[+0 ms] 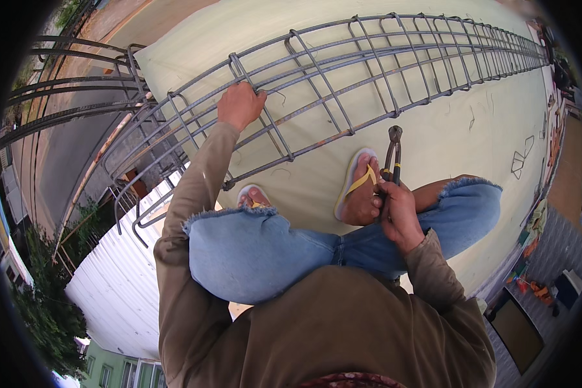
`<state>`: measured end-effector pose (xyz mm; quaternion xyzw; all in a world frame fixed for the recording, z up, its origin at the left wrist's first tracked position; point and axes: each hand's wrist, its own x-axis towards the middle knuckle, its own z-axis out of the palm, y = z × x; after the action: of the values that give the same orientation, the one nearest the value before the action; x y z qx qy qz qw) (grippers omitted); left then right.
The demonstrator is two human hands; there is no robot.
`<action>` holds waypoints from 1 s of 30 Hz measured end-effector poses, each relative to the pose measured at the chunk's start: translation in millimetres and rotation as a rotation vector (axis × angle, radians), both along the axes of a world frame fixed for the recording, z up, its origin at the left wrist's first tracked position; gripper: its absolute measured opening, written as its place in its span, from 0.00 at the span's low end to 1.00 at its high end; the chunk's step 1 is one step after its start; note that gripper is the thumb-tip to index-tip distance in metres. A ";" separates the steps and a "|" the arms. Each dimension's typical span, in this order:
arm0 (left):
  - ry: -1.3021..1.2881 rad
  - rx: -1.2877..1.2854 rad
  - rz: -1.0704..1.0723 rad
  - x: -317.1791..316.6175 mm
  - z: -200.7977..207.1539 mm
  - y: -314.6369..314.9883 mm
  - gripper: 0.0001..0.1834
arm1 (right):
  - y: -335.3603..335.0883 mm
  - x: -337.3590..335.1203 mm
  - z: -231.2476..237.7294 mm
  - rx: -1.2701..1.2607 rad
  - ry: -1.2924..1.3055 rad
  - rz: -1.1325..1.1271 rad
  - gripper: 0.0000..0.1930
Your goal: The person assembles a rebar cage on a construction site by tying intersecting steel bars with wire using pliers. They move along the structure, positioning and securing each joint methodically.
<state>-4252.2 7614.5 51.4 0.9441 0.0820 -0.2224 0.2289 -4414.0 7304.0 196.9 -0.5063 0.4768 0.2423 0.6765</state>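
A long rebar cage [330,97] of ribbed bars and square stirrups lies across the pale slab in front of me. My left hand [240,105] is closed at its left part, where a stirrup crosses the lengthwise bars; the fingertips are partly hidden. In my right hand [399,212] I grip the handles of a pair of end-cutting pincers [393,152], dark with yellow marks. The jaws point away from me, close to the near edge of the cage and apart from it. A thin bit of wire [279,97] sticks out beside my left hand.
My feet in yellow-strapped flip-flops [359,184] rest on the pale slab [304,205]. Several bar ends bend down past its left edge, above a street [68,139] and white corrugated sheeting [119,278]. A bent wire piece [518,161] lies at right, before a drop to a lower floor.
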 end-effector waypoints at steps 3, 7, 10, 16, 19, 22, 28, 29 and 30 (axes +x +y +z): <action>0.015 -0.012 -0.007 1.6 -10.0 -3.6 0.23 | 9.5 -6.9 -31.3 0.036 0.123 -0.049 0.23; 0.017 -0.016 -0.027 0.6 -19.4 -2.5 0.21 | 14.7 -12.8 -69.6 -0.106 0.172 0.258 0.28; 0.010 -0.022 -0.011 -0.7 -22.3 -1.8 0.21 | 8.6 -22.6 -81.0 -0.170 0.149 0.288 0.19; -0.070 0.092 0.018 -3.9 -0.4 -15.7 0.22 | 5.6 -42.0 -76.9 -0.235 -0.012 0.413 0.21; -0.177 0.060 0.046 4.9 18.3 -16.0 0.22 | -2.8 -38.3 -67.5 -0.253 -0.067 0.253 0.21; -0.139 -0.311 0.143 23.3 18.0 -25.4 0.22 | -14.2 -25.4 -59.7 -0.195 -0.109 0.122 0.26; -0.540 -0.248 0.012 95.9 -25.3 -58.5 0.25 | -4.5 -16.6 -53.2 -0.013 0.027 0.165 0.08; -0.530 -0.200 -0.001 113.8 -28.6 -59.0 0.25 | -2.6 -17.2 -53.0 0.001 0.072 0.163 0.08; -0.460 -0.144 0.000 130.1 -29.5 -59.1 0.25 | -0.7 -17.9 -52.9 0.005 0.029 0.181 0.07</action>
<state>-4122.1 7555.3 21.9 0.9511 0.0115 -0.0068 0.3085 -4431.9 7303.3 144.1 -0.5420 0.4384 0.3110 0.6460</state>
